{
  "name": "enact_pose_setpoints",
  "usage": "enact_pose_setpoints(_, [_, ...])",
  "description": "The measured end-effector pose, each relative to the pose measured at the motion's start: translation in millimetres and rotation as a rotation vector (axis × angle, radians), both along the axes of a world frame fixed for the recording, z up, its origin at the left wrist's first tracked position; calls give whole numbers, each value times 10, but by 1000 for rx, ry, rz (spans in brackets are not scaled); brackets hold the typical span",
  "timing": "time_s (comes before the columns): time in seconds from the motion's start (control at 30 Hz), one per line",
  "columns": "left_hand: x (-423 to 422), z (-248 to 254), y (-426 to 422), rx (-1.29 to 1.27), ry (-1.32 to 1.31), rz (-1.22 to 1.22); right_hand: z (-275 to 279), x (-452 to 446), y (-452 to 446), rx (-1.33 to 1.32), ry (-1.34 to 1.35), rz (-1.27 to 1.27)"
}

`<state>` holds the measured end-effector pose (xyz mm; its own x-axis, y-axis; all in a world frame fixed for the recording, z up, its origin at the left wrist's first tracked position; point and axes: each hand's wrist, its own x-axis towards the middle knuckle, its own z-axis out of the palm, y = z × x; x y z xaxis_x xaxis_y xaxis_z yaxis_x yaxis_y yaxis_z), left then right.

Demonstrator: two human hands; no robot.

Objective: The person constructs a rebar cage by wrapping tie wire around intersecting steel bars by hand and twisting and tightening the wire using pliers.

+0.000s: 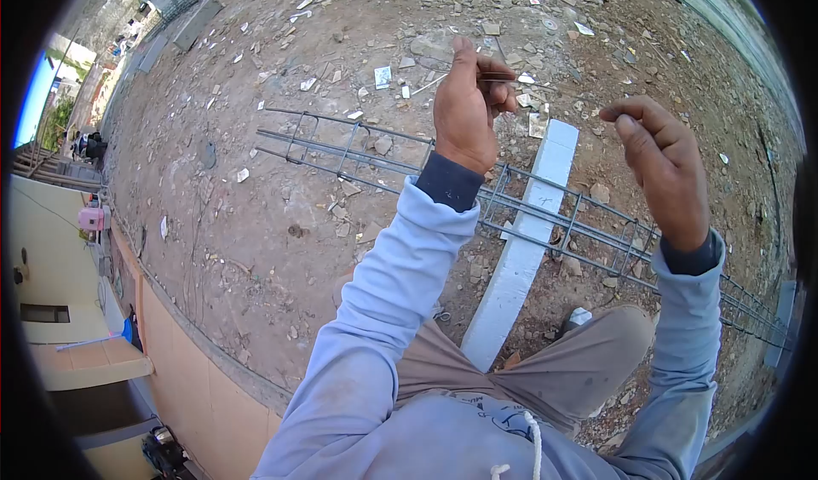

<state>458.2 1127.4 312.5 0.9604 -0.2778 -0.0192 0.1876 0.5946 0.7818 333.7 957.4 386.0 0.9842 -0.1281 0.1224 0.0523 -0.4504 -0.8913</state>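
My left hand [467,109] is raised above the rebar cage, its fingers curled around a thin wire [530,83] that sticks out to the right. To the right, my right hand [669,169] is also raised, with thumb and index finger drawn together. Whatever they pinch, if anything, is too small to make out. Below both hands, the long steel rebar cage [573,222] with its square stirrups runs across the view. A white block-like beam [511,280] lies crosswise under the cage, its near end close to my crossed legs [571,361].
Rubble, broken tile and stones [383,145] litter the dirt ground. A low orange wall [192,344] runs along the left, beside a building with a pink box [92,218]. Concrete blocks [198,24] lie at the upper left.
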Motion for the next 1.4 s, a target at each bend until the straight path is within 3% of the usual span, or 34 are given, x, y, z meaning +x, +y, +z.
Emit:
enact_pose_setpoints(0.1, [1, 99, 368, -108, -103, -151, 412, 199, -141, -500, -335, 77])
enact_pose_setpoints(0.23, [-134, 150, 529, -254, -135, -297, 838, -43, -118, -896, -523, 164])
enact_pose_setpoints(0.3, [-304, 128, 507, -324, -82, -384, 1077, -336, 92, -959, -299, 111])
enact_pose_setpoints(0.4, [-653, -129, 555, -399, 39, -551, 1248, -824, 605, -699, 376, -32])
enact_pose_setpoints(0.53, [-1204, -923, 688, -331, 426, -750, 432, -1526, 946, -89, 945, -44])
enact_pose_setpoints(0.57, [-1305, -1089, 753, -200, 468, -765, 166, -1644, 1066, 0, 1016, -60])
enact_pose_setpoints(0.63, [-1433, -1325, 871, 1, 522, -807, -620, -1853, 1263, -66, 591, -11])
enact_pose_setpoints(0.7, [-1474, -1490, 1008, 157, 550, -871, -1008, -1627, 1554, -14, 574, -173])
enact_pose_setpoints(0.77, [-1417, -1599, 1091, 195, 579, -832, -1443, -1410, 1743, -233, 264, -259])
enact_pose_setpoints(0.87, [-1221, -1571, 1111, 177, 608, -785, -1814, -1206, 1895, -331, 126, -427])
enact_pose_setpoints(1.0, [-989, -1813, 1022, -36, 681, -773, -1889, -1077, 1988, -280, 97, -428])
enact_pose_setpoints(1.1, [-906, -1823, 919, 93, 621, -752, -1765, -966, 2065, -254, 256, -478])
enact_pose_setpoints(1.23, [-875, -1817, 946, 251, 579, -773, -2219, -929, 1951, -341, 205, -503])
enact_pose_setpoints(1.33, [-900, -1937, 979, 589, 414, -769, -2509, -954, 1813, -200, 267, -523])
enact_pose_setpoints(1.4, [-907, -2029, 976, 638, 389, -745, -2687, -972, 1781, -107, 325, -569])
